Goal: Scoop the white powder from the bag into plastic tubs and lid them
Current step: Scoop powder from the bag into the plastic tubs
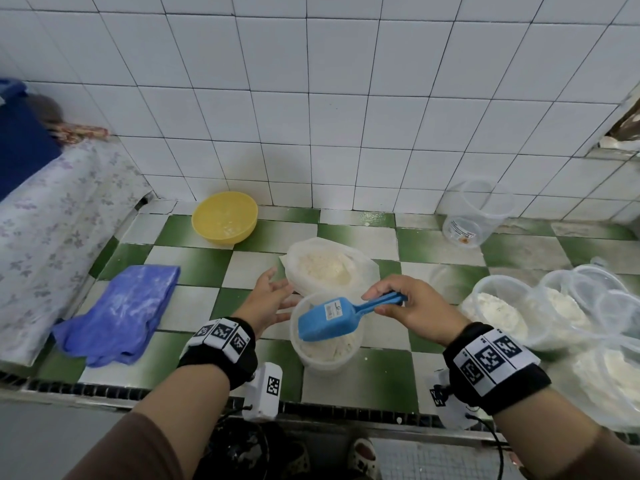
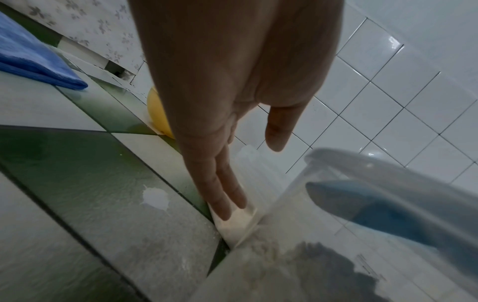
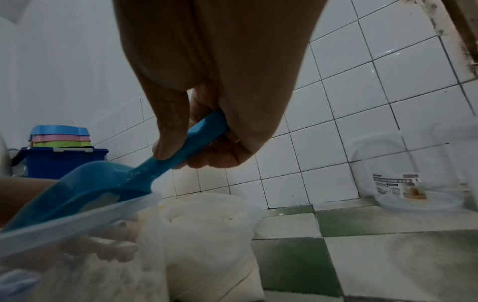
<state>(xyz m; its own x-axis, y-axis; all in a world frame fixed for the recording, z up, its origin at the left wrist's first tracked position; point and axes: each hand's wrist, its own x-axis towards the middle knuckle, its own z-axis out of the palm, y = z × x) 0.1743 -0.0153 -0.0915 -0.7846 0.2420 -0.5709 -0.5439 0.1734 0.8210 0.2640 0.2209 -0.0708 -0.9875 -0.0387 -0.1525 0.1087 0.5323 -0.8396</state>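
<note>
Both forearms reach in from the bottom edge of the head view, each with a black band of printed markers at the wrist. The right hand has its thumb and fingers closed around the handle of the blue scoop. The bowl of the scoop is turned over above the clear plastic tub, with its labelled underside facing up, and the tub already contains white powder in its lower part. In the right wrist view the rim of this tub passes just under the scoop.

The left hand is open, with straight fingers slightly spread, and holds nothing. It is just beside the left wall of the tub (from the head view I cannot tell if it touches it). In the left wrist view its fingertips lie against the bag where it meets the counter.

The bag of powder stands open directly behind the tub, touching it. At the right side several more tubs with powder stand close together. A yellow bowl sits near the tiled wall, a blue cloth lies at the left on the green and white counter, and one empty clear jar lies on its side at the back right.
</note>
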